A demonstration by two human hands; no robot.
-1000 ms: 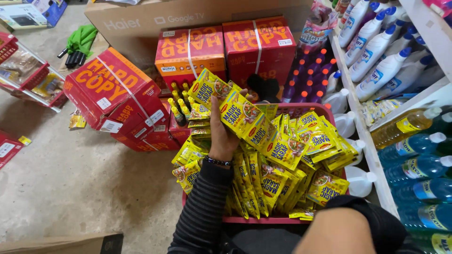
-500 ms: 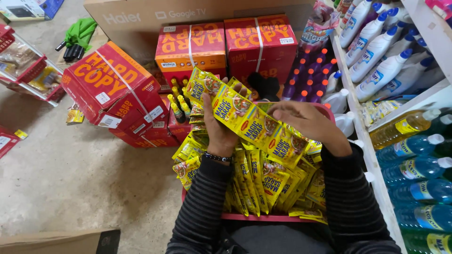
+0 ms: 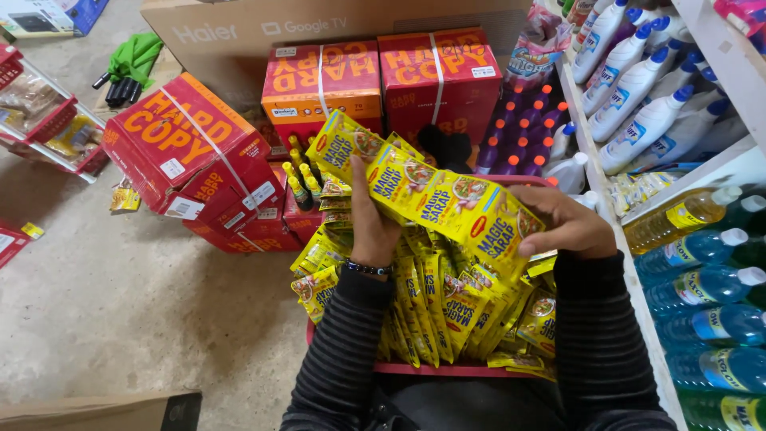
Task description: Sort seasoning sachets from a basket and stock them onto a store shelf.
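Sachet strip point(image 3: 435, 199), yellow seasoning packets joined in a row, is stretched between both hands above the red basket point(image 3: 447, 369). Left hand point(image 3: 373, 227) grips its upper-left part, right hand point(image 3: 562, 227) clasps the lower-right end. Long axis slants upper-left to lower-right. Many loose strips remain piled in the basket; this one is lifted off them.

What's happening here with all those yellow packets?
A person holds a strip of yellow sachets stretched between both hands: the left hand grips one end, the right hand the other. Below lies a red basket heaped with more sachets. Red boxes stand behind it, and bottles fill the shelf at the right.
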